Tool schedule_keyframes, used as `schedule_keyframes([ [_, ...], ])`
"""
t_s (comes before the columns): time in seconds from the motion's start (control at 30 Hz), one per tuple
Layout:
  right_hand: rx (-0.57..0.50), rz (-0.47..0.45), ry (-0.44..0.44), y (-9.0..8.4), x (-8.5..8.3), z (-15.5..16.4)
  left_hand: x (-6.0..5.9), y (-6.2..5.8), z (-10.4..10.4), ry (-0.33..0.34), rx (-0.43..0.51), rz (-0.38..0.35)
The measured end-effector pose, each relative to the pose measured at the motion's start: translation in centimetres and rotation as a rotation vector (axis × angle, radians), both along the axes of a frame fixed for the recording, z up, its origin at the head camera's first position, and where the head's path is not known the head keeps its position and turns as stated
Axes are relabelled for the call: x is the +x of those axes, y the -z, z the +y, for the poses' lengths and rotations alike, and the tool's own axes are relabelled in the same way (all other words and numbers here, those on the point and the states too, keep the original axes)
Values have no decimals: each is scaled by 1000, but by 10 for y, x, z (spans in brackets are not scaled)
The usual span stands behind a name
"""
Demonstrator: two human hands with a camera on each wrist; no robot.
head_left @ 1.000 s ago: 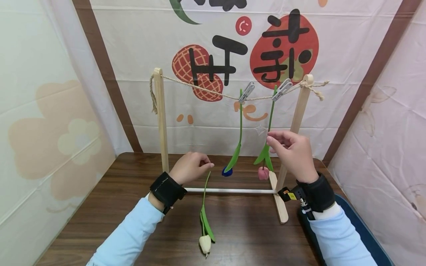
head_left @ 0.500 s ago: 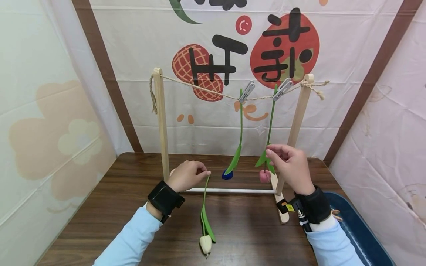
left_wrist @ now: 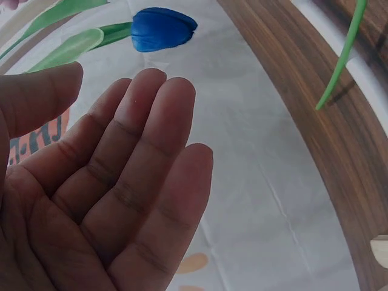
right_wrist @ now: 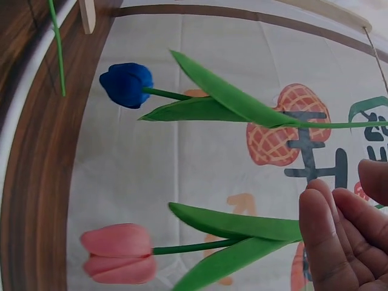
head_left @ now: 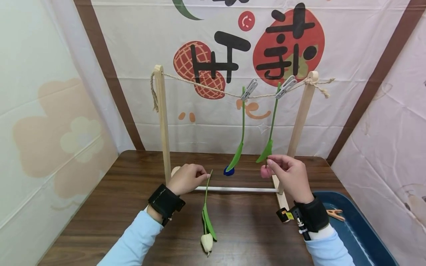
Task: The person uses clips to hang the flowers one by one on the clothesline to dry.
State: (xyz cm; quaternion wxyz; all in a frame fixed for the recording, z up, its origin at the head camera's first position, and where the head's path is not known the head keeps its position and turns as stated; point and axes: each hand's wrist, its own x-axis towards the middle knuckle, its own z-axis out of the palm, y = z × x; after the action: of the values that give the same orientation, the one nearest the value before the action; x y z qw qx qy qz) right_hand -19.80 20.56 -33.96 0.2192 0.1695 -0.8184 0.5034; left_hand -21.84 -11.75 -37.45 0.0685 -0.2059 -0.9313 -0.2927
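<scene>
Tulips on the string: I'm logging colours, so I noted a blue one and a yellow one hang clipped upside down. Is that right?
Not quite: the tulip beside the blue tulip is pink, not yellow, as the right wrist view shows. Both do hang clipped upside down from the string.

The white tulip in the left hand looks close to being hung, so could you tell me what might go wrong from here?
1. The left hand pinches the white tulip only at the stem tip, so it might slip and drop on the table.
2. The right hand is at the pink tulip; a tug could pull it from its peg.
3. The twine sags, so pressing on it may rock the wooden frame.
</scene>
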Motion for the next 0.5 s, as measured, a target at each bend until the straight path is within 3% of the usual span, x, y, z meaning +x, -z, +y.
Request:
schedule_keyframes([
  [0.5,-106,-159,-54,30,-1,0,2,25,-3,-47,23,-80],
])
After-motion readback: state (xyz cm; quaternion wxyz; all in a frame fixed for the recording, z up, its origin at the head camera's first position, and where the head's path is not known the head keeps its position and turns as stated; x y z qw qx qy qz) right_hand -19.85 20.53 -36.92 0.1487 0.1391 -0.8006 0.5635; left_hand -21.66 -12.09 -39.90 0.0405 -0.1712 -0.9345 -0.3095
